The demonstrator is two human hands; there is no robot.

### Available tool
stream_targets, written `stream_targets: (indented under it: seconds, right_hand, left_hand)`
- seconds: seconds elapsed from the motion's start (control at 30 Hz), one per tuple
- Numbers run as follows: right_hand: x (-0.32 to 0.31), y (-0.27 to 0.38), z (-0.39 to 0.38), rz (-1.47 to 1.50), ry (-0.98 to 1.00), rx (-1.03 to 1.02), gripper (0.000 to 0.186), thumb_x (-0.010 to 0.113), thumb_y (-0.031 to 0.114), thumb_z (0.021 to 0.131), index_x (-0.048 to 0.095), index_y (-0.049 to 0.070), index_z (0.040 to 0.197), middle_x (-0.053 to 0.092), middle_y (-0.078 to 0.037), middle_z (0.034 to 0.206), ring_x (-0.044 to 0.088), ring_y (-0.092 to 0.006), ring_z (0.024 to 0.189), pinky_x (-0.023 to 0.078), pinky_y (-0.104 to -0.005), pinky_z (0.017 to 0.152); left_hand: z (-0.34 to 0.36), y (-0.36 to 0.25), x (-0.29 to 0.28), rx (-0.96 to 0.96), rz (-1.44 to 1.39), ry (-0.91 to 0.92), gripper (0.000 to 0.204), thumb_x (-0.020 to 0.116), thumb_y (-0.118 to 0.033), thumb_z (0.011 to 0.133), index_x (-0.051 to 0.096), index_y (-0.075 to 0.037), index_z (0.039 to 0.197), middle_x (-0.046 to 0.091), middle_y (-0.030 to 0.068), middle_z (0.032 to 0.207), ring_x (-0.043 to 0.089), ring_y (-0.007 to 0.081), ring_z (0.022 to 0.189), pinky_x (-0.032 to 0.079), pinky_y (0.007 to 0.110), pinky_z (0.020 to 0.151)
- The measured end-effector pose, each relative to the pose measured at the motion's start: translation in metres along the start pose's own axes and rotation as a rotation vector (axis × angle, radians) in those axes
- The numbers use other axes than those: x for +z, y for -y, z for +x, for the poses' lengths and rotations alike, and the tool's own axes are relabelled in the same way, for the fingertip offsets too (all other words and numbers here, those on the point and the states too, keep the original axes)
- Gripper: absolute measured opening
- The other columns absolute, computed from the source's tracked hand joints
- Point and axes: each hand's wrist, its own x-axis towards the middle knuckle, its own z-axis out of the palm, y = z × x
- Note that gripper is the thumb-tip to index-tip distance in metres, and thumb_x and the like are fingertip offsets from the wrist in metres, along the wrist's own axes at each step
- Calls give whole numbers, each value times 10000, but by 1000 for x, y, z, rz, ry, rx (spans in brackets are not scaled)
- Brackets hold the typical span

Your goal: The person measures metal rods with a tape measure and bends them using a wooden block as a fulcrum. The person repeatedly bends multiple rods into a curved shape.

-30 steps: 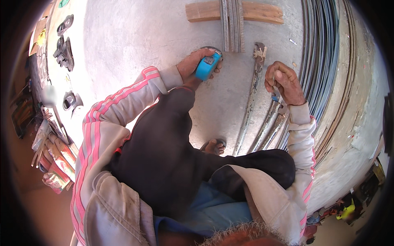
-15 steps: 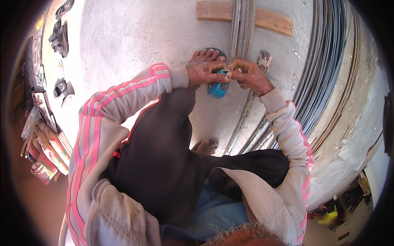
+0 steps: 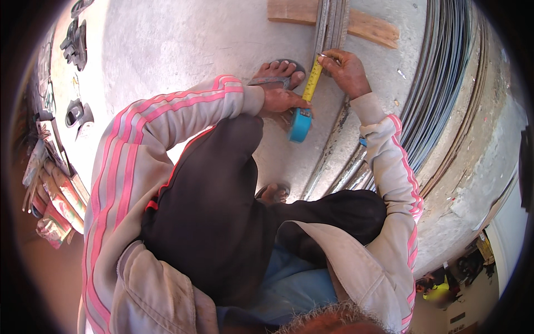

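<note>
A blue tape measure (image 3: 300,127) is in my left hand (image 3: 282,101), whose fingers close round its upper end while the case tilts toward me. From the case a short length of yellow blade (image 3: 312,82) runs up and away to the right. My right hand (image 3: 346,72) pinches the blade's free end between thumb and fingers. That end lies over the near left edge of a bundle of grey metal bars (image 3: 332,28). My left foot, in a sandal (image 3: 278,78), rests just beyond the left hand.
A wooden plank (image 3: 372,30) lies crosswise under the bars. Long thin rods (image 3: 439,83) curve along the floor at right. More metal lengths (image 3: 325,158) lie between my legs. Black sandals (image 3: 78,114) and a pile of bags (image 3: 58,206) sit at far left.
My hands were close together over the tape measure. The right hand has moved away and up, drawing out the yellow blade, while the left keeps the case.
</note>
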Motion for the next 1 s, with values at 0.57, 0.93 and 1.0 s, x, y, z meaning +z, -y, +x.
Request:
stream_targets:
  seconds: [0.57,0.93,1.0]
  right_hand:
    - [6,-1,-11,-51,-132,-56,339,674,324,896,698,72,1122,702,-202,838,702,-320,784,536,-395,712]
    - [-4,4,-7,-137,-84,-78,312,619,227,918,639,85,1196,658,-187,787,673,-319,741,526,-408,702]
    - [-11,7,-7,-88,-72,-73,308,605,172,908,622,75,1200,654,-164,796,664,-284,740,527,-390,703]
  left_hand:
    - [13,-6,-6,-95,-132,101,619,468,-657,896,565,-175,1272,477,166,1319,390,348,1335,277,477,1085]
    - [11,-3,-7,6,-33,105,455,454,-601,938,559,-347,1301,463,128,1334,388,340,1341,281,496,1090]
    - [12,-3,-6,-47,-87,104,464,454,-614,933,558,-358,1306,466,125,1331,381,339,1347,279,494,1091]
